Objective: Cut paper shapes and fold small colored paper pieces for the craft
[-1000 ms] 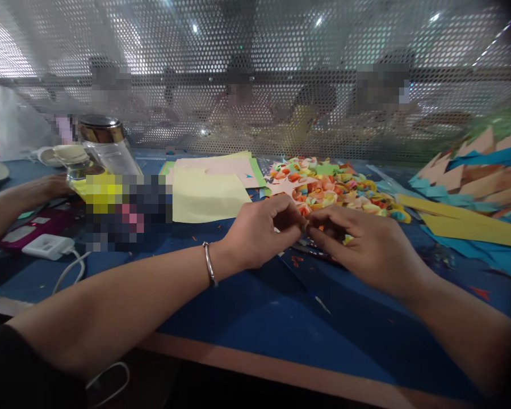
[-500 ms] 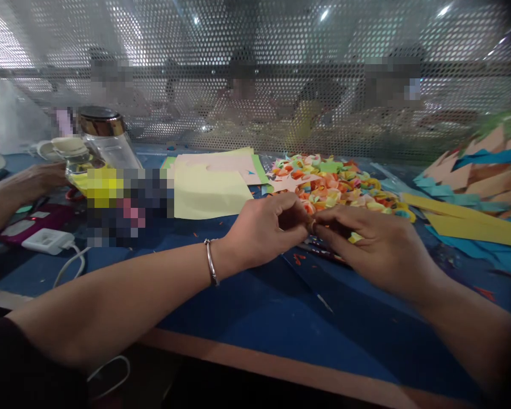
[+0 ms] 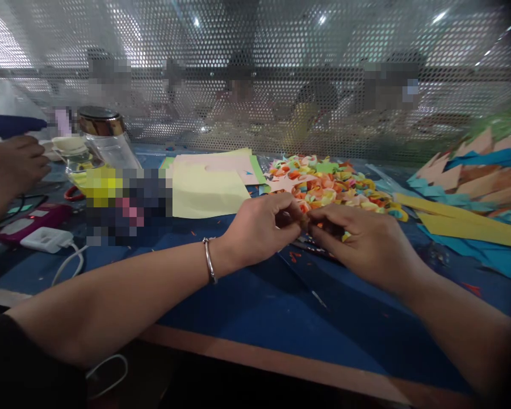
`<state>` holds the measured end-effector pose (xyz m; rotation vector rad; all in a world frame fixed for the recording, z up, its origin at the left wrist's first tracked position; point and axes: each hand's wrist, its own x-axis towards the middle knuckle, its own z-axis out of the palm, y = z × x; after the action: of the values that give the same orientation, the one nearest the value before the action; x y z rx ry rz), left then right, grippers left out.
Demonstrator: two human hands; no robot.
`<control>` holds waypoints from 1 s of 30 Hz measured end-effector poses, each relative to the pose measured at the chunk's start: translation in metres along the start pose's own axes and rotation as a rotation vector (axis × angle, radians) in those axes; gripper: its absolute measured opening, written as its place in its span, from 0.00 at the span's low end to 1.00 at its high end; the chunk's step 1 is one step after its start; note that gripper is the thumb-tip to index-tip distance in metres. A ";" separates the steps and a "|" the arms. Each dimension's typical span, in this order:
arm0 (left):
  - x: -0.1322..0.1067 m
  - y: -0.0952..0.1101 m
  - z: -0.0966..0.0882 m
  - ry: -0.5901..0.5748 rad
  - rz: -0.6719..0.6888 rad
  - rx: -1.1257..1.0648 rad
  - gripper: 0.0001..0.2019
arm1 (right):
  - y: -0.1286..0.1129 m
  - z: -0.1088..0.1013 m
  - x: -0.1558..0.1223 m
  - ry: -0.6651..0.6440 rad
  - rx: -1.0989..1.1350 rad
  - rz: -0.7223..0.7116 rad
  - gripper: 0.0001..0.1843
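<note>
My left hand [image 3: 266, 227], with a silver bangle on its wrist, is closed in a pinch. Its fingertips meet those of my right hand [image 3: 361, 241], which is pinched too. Whatever sits between the fingertips is too small and hidden to name. Just behind both hands lies a heap of small curled paper pieces [image 3: 338, 184] in orange, yellow, green and white. A pale star-shaped paper cutout [image 3: 287, 183] rests at the heap's left edge. Below the hands, a thin pointed tool [image 3: 317, 296] lies on the blue tabletop [image 3: 255, 307].
Paper sheets [image 3: 208, 190] lie left of the heap. Folded paper pieces [image 3: 455, 170] and yellow strips [image 3: 464, 221] are at the right. A glass bottle [image 3: 113, 142], a white charger [image 3: 46, 240] and another person's hand [image 3: 17, 165] are at the left. A perforated metal screen [image 3: 272, 85] stands behind.
My two hands stay pinched together, with only a slight shift left in view. The other person's hand at the left has risen from beside the jar, near a dark blue object.
</note>
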<state>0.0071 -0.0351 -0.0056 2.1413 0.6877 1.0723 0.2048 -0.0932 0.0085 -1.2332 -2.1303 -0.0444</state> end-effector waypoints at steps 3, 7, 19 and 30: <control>0.000 0.001 -0.001 -0.005 -0.027 0.001 0.04 | 0.001 0.001 0.000 -0.010 0.001 0.003 0.08; 0.000 0.002 -0.003 -0.017 -0.068 -0.002 0.04 | 0.001 0.003 -0.001 -0.003 0.001 -0.004 0.09; -0.001 -0.002 0.000 -0.031 -0.026 -0.050 0.05 | 0.000 0.001 -0.003 0.016 0.016 0.006 0.10; -0.001 0.006 0.000 -0.013 0.070 0.040 0.03 | 0.000 -0.001 -0.004 0.078 -0.068 -0.061 0.09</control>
<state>0.0078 -0.0395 -0.0021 2.2195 0.6372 1.0891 0.2065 -0.0971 0.0071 -1.1850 -2.1138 -0.1903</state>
